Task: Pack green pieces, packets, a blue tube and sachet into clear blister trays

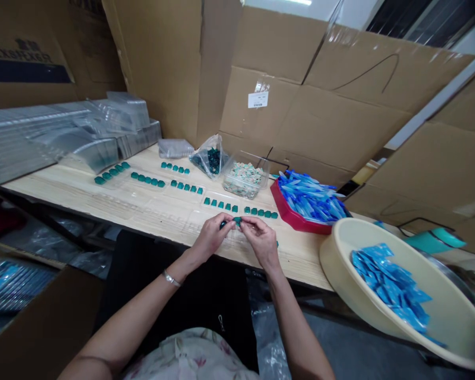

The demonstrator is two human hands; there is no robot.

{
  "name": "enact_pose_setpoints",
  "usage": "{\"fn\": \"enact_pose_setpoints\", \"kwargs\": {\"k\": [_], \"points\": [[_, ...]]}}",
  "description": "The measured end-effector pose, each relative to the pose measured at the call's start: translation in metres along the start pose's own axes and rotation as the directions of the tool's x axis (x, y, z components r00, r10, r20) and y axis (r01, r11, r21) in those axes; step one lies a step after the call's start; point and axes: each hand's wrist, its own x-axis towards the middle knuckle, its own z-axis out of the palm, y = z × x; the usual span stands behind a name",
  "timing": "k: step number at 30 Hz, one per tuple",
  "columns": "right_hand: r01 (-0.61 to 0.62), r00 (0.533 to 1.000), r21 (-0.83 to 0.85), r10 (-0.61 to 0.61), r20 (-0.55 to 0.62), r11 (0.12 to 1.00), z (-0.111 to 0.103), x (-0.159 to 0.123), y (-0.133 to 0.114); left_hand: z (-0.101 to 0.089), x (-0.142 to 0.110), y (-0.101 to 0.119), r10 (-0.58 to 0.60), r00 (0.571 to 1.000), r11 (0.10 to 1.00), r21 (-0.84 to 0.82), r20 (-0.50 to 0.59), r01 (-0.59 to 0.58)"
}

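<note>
Near the front edge of the table, my left hand (211, 236) and my right hand (262, 241) meet, fingertips pinched on a small dark-green piece (237, 220). Another dark piece (222, 224) shows between the thumb and fingers of my left hand. Under and around my hands lie shallow clear plastic trays (196, 219). Just beyond them are short rows of similar green pieces, one row (220, 205) ahead of my fingers and another row (261, 212) to the right. More rows (147, 179) sit farther left. The exact shape of the held piece is partly hidden by my fingers.
Behind the rows stand a clear bag of dark-green pieces (212, 158) and a clear tub of pale bits (243, 179). A red tray (287, 214) of blue sticks and a cream basin (332, 264) of blue packets are right. Stacked clear plastic trays (19, 140) fill the left.
</note>
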Motion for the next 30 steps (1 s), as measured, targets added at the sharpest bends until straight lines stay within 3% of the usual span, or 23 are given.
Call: {"fn": "enact_pose_setpoints", "kwargs": {"k": [4,8,11,14,19,22,25,28,30], "points": [[0.256,0.967,-0.253,-0.246,0.072,0.933,-0.002,-0.002,-0.009,0.001,0.0,0.0,0.135,0.99,0.988,0.066,0.044,-0.138],[0.399,0.906,-0.456,-0.417,0.065,0.796,0.002,-0.004,-0.006,0.004,-0.002,-0.001,0.213,0.975,0.957,0.189,0.058,-0.22],[0.467,0.846,-0.589,-0.527,0.08,0.659,0.007,-0.006,0.0,0.006,-0.003,-0.001,0.185,0.982,0.945,0.269,0.031,-0.186],[0.508,0.793,-0.666,-0.599,0.113,0.547,0.01,-0.006,0.003,0.007,-0.001,0.001,0.122,0.992,0.974,0.191,0.023,-0.125],[0.556,0.746,-0.701,-0.641,0.184,0.447,0.011,-0.008,0.011,0.007,0.003,-0.002,0.141,0.99,0.976,0.167,-0.002,-0.139],[0.567,0.744,-0.69,-0.639,0.196,0.449,0.012,-0.011,0.017,0.009,0.003,-0.006,0.186,0.982,0.954,0.245,-0.035,-0.172],[0.558,0.77,-0.658,-0.611,0.184,0.505,0.011,-0.015,0.014,0.009,0.001,-0.008,0.21,0.977,0.946,0.26,-0.042,-0.192],[0.506,0.843,-0.568,-0.512,0.165,0.65,0.008,-0.018,0.001,0.008,-0.002,-0.008,0.221,0.973,0.948,0.249,-0.059,-0.201],[0.393,0.912,-0.472,-0.398,0.093,0.789,0.004,-0.018,-0.008,0.007,-0.004,-0.007,0.245,0.969,0.937,0.267,-0.042,-0.226]]}}
